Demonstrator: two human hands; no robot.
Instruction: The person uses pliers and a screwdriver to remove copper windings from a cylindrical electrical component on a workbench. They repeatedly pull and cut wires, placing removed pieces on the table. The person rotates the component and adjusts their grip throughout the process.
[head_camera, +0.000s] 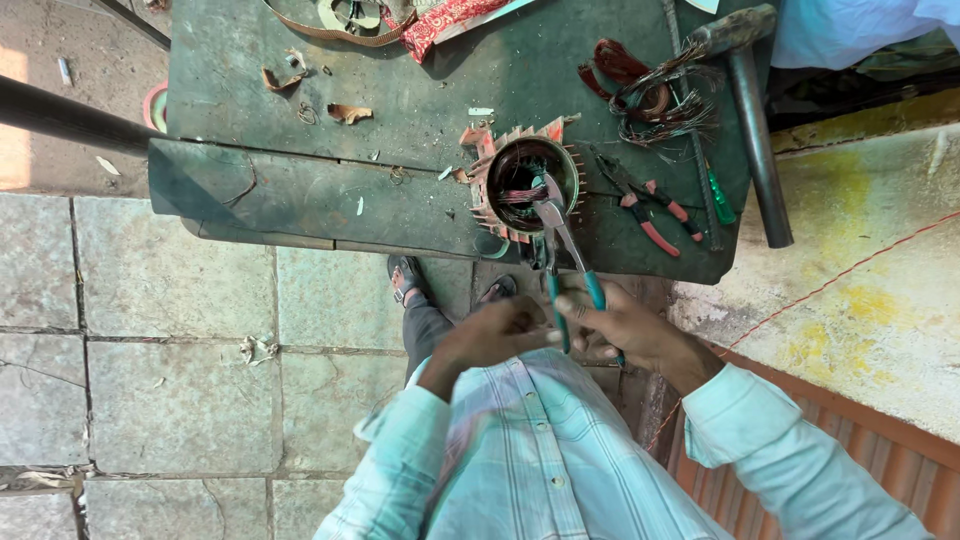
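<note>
Together, two hands (560, 330), one pliers (560, 250)

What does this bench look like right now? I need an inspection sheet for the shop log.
Surface: dark green worktable, scuffed and cracked.
Job's things: finned motor stator near the front edge; teal-handled pliers reach into its bore.
Clutter: red-handled pliers, green screwdriver, hammer, copper wire tangle, paper scraps.
Grippers: left hand and right hand both grip the teal handles.
Cables: thin red wire across the ledge.
Surroundings: stone-slab floor, sandalled feet under the table.
</note>
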